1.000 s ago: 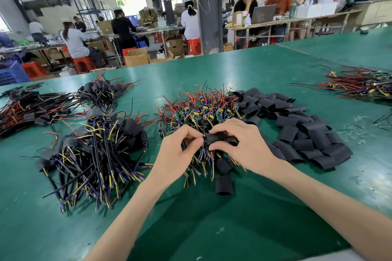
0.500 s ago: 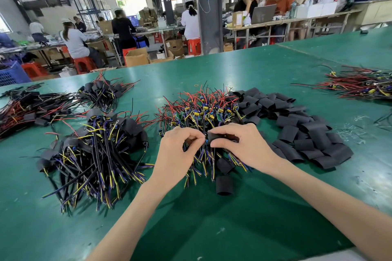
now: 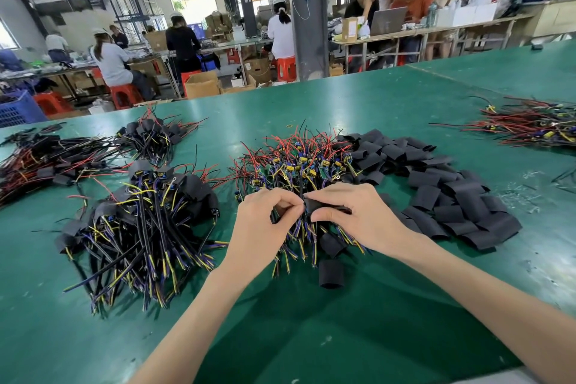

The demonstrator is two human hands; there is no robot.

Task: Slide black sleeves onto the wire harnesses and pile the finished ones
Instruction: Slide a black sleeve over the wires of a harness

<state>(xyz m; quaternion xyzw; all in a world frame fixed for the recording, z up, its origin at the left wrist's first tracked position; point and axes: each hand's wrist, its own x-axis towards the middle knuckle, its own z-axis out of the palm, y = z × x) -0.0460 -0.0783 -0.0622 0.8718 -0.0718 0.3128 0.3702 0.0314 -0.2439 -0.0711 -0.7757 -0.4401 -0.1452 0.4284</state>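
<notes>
Left hand (image 3: 265, 223) pinches a wire harness (image 3: 301, 198) while right hand (image 3: 361, 217) grips a black sleeve (image 3: 315, 206).

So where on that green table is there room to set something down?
Bare table lies nearest the worker, around the forearms, and along the far strip beyond the heaps. The middle is crowded: finished pile left, loose harnesses centre, black sleeves right.

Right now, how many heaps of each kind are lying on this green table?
Sleeved harness heaps: 3
Bare harness heaps: 2
Loose black sleeve heap: 1
Total: 6
</notes>
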